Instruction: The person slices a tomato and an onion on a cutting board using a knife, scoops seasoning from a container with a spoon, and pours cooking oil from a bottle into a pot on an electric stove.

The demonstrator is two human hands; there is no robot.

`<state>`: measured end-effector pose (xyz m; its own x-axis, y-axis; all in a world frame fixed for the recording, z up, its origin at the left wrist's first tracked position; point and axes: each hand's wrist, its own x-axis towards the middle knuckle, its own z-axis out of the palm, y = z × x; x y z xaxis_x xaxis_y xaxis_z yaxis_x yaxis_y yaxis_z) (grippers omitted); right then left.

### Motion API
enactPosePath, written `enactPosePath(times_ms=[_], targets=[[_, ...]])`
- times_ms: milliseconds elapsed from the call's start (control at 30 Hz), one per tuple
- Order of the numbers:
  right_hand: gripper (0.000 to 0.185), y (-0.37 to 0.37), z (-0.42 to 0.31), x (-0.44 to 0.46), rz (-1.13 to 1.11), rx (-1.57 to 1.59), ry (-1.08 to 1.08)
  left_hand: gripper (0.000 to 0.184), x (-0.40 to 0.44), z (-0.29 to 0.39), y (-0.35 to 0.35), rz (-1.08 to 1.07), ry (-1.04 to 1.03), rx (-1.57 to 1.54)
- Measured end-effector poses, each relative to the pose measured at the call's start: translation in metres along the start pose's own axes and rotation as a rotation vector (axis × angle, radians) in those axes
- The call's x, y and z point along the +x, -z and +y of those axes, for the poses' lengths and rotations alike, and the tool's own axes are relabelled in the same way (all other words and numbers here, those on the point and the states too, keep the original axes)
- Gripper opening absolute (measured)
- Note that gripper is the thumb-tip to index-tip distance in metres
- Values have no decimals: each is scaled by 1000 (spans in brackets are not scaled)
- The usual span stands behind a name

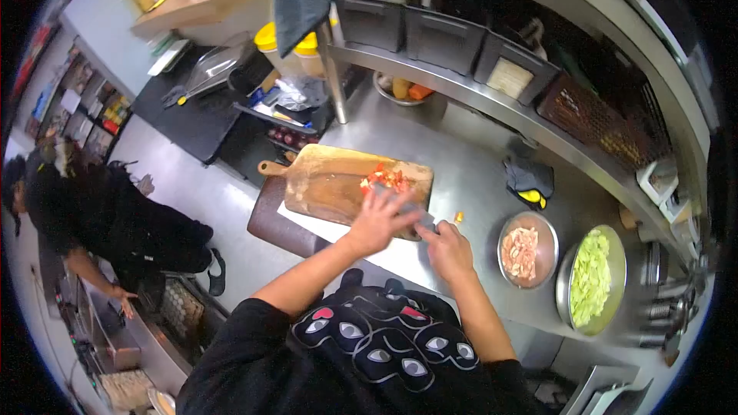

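A wooden cutting board (327, 177) with a handle lies on the steel counter. Chopped red pieces (390, 177) are heaped toward its right end. My left hand (378, 223) is over the board beside the heap, fingers spread, close to the flat of a knife blade. My right hand (448, 250) is wrapped round the handle of the knife (419, 217), at the board's right edge. The blade is partly hidden by my left hand. A small orange-yellow scrap (459, 217) lies right of the board.
Right of my hands are a bowl of pale pink pieces (520, 253) and a bowl of chopped greens (590, 280). A dark cloth (530, 178) lies behind them. Grey bins (443, 40) line a steel shelf. Another person (100, 207) is at the far left.
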<state>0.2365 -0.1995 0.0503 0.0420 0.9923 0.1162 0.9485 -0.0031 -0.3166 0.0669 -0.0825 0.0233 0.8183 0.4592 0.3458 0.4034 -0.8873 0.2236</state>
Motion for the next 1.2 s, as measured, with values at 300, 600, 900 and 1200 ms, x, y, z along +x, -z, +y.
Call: enactPosePath(times_ms=[300,600,900,1200], targets=[[48,16,16,-7,-71,176,-6,50,-16,-31,8,-7,331,119],[79,11,-11,10,-70,519,-280,35,-101,-169,81,692,585,219],[81,-32,-54,54,60,413,-318,21,-184,-364,52,578,969,-26],[70,-39,-86,80,29,152,-469,27,-133,-491,-53,-72,829,-94]])
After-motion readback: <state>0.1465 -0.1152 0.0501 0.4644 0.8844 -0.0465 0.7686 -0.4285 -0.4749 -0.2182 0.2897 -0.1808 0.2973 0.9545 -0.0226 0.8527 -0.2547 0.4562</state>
